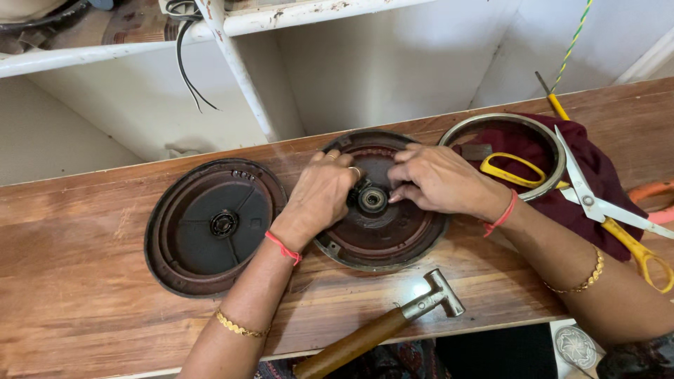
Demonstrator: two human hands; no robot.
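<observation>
Nearest the camera a hammer [393, 323] lies on the worktop [84, 231], and beyond it the left hand [319, 196] and right hand [435, 179] pinch the central bearing [372, 200] of a round motor housing [382, 242], apparently heavy, rigid metal, best gripped by its rim.

On the wooden bench [84, 231]: round dark metal cover with a central bearing [214, 226] at left; wooden-handled steel hammer [382, 326] near front edge; yellow-handled scissors [597, 203] on maroon cloth [604, 175]; bare metal ring [502, 156] resting partly on that cloth.
</observation>
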